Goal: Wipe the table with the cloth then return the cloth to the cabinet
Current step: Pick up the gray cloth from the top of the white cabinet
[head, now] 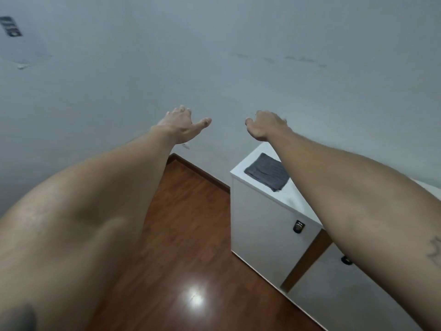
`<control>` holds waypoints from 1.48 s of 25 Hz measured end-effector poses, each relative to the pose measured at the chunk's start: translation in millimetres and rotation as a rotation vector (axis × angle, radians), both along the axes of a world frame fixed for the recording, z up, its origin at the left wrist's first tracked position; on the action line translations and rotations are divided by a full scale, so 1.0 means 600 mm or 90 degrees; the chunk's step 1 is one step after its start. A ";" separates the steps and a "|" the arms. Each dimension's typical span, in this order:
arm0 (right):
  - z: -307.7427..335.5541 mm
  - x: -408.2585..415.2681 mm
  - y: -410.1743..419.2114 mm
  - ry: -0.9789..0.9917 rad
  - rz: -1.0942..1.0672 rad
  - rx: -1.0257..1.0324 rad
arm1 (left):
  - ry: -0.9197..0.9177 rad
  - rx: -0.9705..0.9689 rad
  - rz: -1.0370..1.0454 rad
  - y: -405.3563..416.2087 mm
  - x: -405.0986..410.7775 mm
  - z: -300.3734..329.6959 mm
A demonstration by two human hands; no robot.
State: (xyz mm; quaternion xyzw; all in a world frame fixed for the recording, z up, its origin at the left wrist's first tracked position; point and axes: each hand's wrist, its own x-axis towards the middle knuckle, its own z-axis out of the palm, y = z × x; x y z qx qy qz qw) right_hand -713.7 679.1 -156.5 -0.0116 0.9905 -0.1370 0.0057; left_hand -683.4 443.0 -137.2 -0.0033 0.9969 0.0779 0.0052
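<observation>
Two bare forearms are stretched forward and up toward a plain pale wall, seen from a head-worn camera looking down. The left hand is held out with its thumb spread and its fingers loosely extended; nothing is held in it. The right hand is likewise raised, its fingers relaxed and slightly bent, and nothing is gripped. Neither hand is touching the wall or any object.

Below and to the right, a folded grey cloth lies flat on the white top of a low cabinet, near its back corner beside the wall. The cloth is partly hidden by the right forearm. Two closed doors with small dark knobs are seen on the cabinet front. A glossy reddish wooden floor fills the lower middle. No tabletop to be wiped can be made out in this view.

The task is judged not yet begun, since the cloth is untouched. From here, the cloth could be missed or knocked off the cabinet edge if it is reached for blindly, because both hands are well above it and the right forearm blocks the sight line.
</observation>
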 end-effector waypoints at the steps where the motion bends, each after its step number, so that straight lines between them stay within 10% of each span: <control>1: -0.018 -0.012 0.022 -0.009 -0.030 0.003 | -0.014 0.004 -0.029 0.021 -0.031 -0.016; 16: -0.293 -0.044 0.154 -0.137 -0.261 -0.026 | -0.197 0.003 -0.369 0.216 -0.233 -0.302; 37: -0.426 0.030 0.117 -0.134 -0.110 0.093 | -0.090 -0.186 -0.524 0.214 -0.172 -0.456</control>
